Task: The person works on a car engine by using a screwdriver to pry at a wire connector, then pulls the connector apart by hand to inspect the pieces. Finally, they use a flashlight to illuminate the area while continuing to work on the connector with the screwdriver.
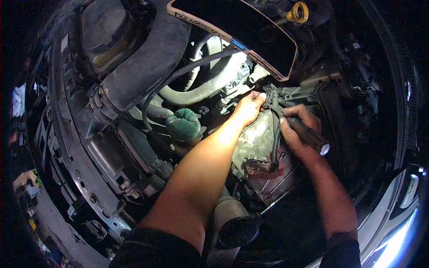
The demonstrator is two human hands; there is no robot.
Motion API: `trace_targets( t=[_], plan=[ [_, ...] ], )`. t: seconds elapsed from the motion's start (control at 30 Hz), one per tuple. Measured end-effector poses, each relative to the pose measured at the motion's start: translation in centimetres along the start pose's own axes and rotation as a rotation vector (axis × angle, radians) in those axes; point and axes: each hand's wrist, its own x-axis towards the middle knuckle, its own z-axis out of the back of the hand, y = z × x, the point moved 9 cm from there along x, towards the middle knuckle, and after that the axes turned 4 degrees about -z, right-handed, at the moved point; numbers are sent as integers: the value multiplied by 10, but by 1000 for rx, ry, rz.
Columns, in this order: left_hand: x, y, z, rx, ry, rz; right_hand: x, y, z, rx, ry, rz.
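My left hand (250, 108) is closed, its fingertips pinched at a dark wiring connector bundle (273, 99) beside the far edge of the battery (254, 138). What lies between those fingertips is too small to make out. My right hand (298, 129) is wrapped round a dark cylindrical tool handle (308, 135) with a shiny, pale end; the tool's working end is hidden near the bundle. On the near part of the battery's top sits a red terminal cover (266, 170), with a dark cable (275, 145) running from it towards my hands.
A phone in a tan-edged case (241, 33) rests above bright engine parts. Left of my forearm are a green cloth-like bundle (183, 125), a braided hose (196, 91) and a wide black intake duct (149, 62). A yellow dipstick handle (298, 12) stands at the top.
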Motion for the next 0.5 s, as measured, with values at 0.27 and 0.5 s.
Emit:
trace_targets(
  t=[0.27,0.5],
  plan=[
    [3,7,1,16,-4,3,2,8,-1,-7,31,51],
    [-3,1,3,69,-20,39,3,6,-6,-25,29,103]
  ],
)
